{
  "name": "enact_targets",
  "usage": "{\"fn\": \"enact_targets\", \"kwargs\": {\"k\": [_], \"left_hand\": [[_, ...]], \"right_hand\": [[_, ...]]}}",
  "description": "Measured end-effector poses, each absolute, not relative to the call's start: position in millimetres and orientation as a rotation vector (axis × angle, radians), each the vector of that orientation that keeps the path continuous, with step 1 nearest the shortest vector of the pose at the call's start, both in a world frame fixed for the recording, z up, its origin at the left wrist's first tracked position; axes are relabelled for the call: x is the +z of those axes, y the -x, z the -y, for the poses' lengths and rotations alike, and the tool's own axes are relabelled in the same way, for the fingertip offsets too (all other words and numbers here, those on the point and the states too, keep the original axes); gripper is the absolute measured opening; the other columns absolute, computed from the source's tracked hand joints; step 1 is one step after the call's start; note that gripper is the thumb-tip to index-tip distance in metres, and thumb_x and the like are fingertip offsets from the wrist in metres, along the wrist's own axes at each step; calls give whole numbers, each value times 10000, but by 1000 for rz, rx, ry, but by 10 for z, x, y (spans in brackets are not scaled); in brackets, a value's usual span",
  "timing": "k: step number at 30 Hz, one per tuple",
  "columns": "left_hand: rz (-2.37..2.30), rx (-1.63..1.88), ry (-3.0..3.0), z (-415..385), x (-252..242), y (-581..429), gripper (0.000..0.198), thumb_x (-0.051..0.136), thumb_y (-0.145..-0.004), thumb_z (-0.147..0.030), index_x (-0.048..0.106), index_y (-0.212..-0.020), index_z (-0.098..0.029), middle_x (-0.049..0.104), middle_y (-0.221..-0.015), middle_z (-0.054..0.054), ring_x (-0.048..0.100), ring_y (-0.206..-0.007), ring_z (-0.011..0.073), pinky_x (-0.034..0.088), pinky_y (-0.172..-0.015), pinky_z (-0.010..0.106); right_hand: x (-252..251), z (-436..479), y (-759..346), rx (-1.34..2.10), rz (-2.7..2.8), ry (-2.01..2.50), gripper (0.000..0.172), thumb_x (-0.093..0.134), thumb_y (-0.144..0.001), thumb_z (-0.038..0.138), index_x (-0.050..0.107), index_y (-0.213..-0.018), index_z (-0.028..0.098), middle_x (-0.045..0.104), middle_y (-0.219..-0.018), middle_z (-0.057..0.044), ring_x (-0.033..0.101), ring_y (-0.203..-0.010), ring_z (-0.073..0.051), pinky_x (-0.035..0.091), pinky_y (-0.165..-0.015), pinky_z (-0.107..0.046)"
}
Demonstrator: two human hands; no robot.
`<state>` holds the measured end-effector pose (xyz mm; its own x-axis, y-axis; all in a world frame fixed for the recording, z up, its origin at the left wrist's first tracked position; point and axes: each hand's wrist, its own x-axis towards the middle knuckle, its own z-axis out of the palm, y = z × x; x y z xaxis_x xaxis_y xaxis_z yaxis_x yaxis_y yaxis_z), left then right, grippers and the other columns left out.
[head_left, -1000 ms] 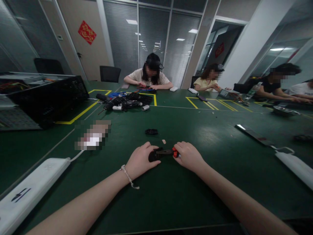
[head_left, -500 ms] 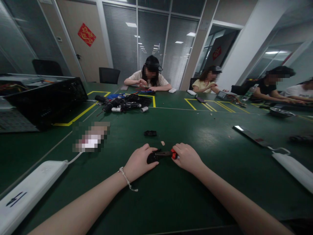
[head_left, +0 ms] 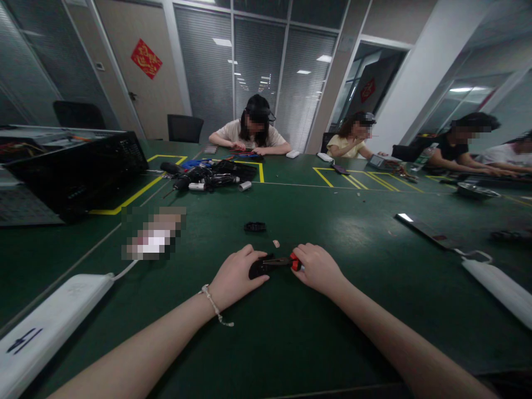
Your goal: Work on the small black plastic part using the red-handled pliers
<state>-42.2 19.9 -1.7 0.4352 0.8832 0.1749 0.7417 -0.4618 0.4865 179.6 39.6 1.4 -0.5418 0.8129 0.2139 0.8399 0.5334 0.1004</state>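
My left hand is closed on a small black part resting on the green table. My right hand grips red-handled pliers, and their dark jaws reach into the black part. Just beyond the hands lie a tiny tan piece and another small black part. A beaded bracelet hangs on my left wrist.
A white power bank with a cable lies at the near left, another white device at the right. A black computer case stands at the left. A pile of tools sits mid-table. Several other people work along the far side.
The view has shifted slightly; both hands keep their hold and stay almost where they were on the table.
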Motion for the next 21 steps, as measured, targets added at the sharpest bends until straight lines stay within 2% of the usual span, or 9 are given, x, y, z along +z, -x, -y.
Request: {"fn": "enact_targets", "kwargs": {"k": [21], "left_hand": [[-1407, 625, -2301, -187, 4, 399, 369, 571, -729, -348, 513, -1074, -230, 498, -908, 6, 538, -786, 163, 442, -668, 285]], "right_hand": [[13, -406, -1795, -271, 2620, 1418, 150, 513, -721, 252, 564, -823, 155, 577, -793, -54, 500, -714, -158, 383, -650, -273]]}}
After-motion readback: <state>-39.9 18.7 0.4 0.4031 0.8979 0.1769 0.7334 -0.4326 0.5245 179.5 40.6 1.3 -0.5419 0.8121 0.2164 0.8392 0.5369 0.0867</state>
